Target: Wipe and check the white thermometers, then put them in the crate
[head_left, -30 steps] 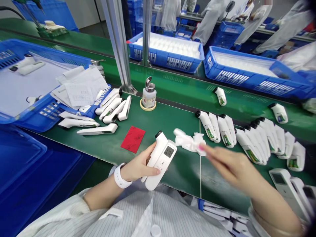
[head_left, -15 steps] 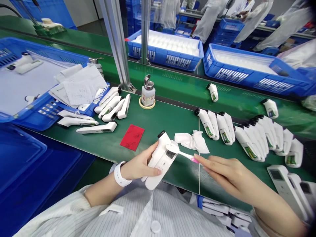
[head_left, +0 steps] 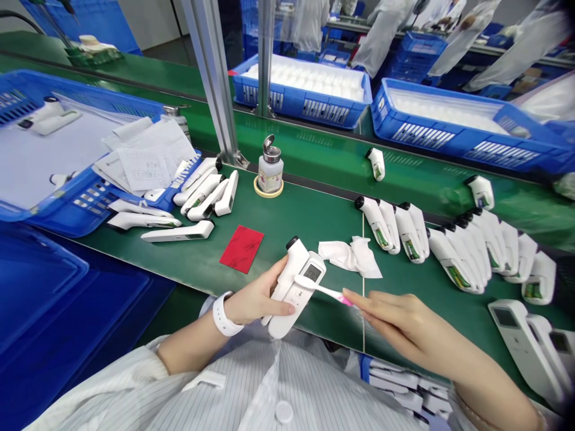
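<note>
My left hand [head_left: 265,297] is wrapped round a white handheld thermometer [head_left: 297,291], its small grey display facing up and its black tip pointing away from me. My right hand [head_left: 386,311] pinches the pink part of a white toothbrush [head_left: 330,292], whose head lies against the thermometer's face just below the display. A red square sheet [head_left: 241,249] is on the green bench left of the thermometer. Beyond the toothbrush lies a crumpled white cloth [head_left: 353,256].
A pump bottle [head_left: 270,167] stands on a yellow ring. White thermometers [head_left: 453,260] line the right, others [head_left: 204,194] the left, beside a blue basket [head_left: 90,203] with papers. Two blue crates [head_left: 314,111] stand behind a metal post [head_left: 211,78]. People in white work farther back.
The toothbrush head has moved down and left from the display's edge to below it, with my right hand shifting left. Two thermometers on the far green strip have moved left.
</note>
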Tool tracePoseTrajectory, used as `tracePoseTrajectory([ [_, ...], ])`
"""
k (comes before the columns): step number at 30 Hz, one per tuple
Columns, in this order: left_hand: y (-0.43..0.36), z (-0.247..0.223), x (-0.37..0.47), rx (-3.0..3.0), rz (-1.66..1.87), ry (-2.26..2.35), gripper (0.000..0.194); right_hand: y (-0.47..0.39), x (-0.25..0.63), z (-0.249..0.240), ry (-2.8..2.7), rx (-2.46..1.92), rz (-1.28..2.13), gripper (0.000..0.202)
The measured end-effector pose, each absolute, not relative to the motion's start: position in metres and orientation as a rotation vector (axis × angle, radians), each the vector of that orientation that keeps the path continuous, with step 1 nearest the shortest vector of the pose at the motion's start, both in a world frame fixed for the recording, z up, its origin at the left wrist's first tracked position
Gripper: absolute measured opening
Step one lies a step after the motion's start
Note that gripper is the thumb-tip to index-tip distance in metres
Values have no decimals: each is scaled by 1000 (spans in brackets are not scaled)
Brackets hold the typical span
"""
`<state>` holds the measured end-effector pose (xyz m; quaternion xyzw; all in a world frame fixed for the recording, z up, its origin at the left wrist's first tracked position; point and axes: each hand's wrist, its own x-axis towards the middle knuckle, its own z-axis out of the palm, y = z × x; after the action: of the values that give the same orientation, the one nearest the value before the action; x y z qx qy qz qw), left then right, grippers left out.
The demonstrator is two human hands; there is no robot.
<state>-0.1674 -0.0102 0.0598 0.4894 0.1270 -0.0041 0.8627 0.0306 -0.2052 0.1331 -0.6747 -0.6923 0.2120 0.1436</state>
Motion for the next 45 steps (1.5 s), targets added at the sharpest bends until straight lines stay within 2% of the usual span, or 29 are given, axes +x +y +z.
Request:
tracePoseTrajectory([
  [14, -12, 57, -165, 1053, 13, 307, 96, -206, 24, 125, -2041, -2007, 487, 44],
  [18, -13, 55, -165, 1098, 26, 324, 98, -208, 24, 125, -2012, -2046, 355, 45],
  [26, -16, 53, -164, 1373, 138, 395, 95, -215, 23, 132, -2086, -2016, 284, 45],
  [31, -17, 56, -163, 1387, 192, 359, 89, -218, 22, 131, -2120, -2003, 214, 46],
  [45, -19, 66, -165, 1499, 200, 362, 89, -217, 23, 129, -2224, -2015, 51, 49],
])
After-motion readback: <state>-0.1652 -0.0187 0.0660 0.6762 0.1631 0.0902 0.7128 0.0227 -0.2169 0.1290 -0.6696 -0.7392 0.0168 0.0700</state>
